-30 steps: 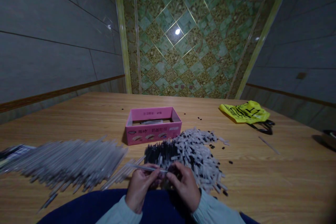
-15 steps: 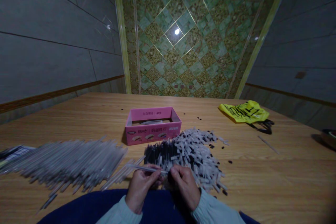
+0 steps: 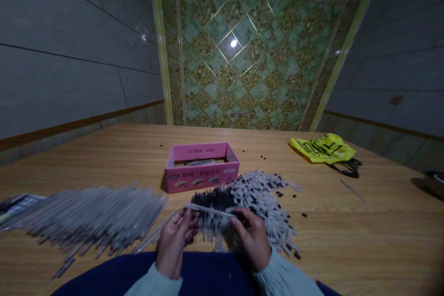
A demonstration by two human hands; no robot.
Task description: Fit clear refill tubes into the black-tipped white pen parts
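A thin clear tube like a pen barrel [image 3: 211, 210] spans the gap between my hands, sloping slightly down to the right. My right hand [image 3: 253, 236] pinches its right end between thumb and fingers. At the left end, the thumb and curled fingers of my left hand [image 3: 175, 238] close on it. Just beyond the hands lie rows of thin black pieces [image 3: 210, 198], partly covered by the tube. A heap of short whitish caps [image 3: 267, 208] with black bits spreads beyond my right hand. To the left is a wide pile of clear tubes [image 3: 93, 217].
A pink open box [image 3: 203, 180] with some clear tubes inside stands behind the piles. On the wooden table [image 3: 333, 240] are a yellow bag [image 3: 324, 148] with black straps, a lone tube [image 3: 354, 192] and scattered black bits. A dark object [image 3: 435, 182] sits at the right edge.
My hands have moved apart, the left one leftward and the right one rightward. More of the tube now shows between them, and it is raised slightly.
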